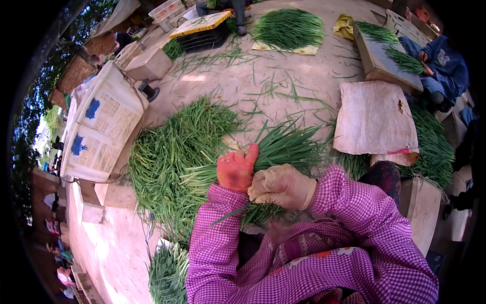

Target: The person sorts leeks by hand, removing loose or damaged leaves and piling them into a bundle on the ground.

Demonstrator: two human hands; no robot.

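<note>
My left hand (235, 169), in a reddish-orange glove, is closed around a bunch of garlic chives (288, 147). Its pale stalk ends point left and its green leaves fan out to the right. Right beside it, my right hand (283, 187) in a beige glove has its fingers curled in. A single green leaf (228, 215) sticks out under those fingers, across my left sleeve. Beneath and left of both hands spreads a large loose heap of garlic chives (172, 152). The fingertips of my right hand are partly hidden.
A white plastic crate (109, 119) stands on its side at left. A pale sack (374, 119) covers part of another chive pile at right. Farther off lies a chive pile (288, 28) on a mat. A person in blue (445, 63) handles chives at a board (382, 55).
</note>
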